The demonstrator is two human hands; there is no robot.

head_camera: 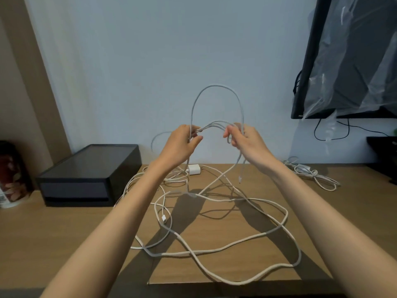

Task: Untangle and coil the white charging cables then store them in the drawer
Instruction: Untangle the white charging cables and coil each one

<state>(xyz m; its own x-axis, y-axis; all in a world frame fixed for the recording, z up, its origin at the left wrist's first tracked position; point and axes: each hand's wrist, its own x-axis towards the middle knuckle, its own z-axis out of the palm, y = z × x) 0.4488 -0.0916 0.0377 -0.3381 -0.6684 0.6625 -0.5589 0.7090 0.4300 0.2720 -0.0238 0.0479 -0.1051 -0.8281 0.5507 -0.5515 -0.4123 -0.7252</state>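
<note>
Head view: the untangling step is in hand, and nothing is coiled yet. At the centre of the frame, the left hand [182, 140] and right hand [247, 139] are raised above the worktop [64, 233]. Each pinches strands of the white cables [184, 253], with an arch of cable [217, 85] standing up between them. The rest sprawls in thin, limp, crossing loops on the worktop below, near a white plug [194, 169]. Another bunch [311, 173] lies at centre right. The next move likely calls for following one end out through the crossings. The drawer [75, 187], centre left, is closed.
</note>
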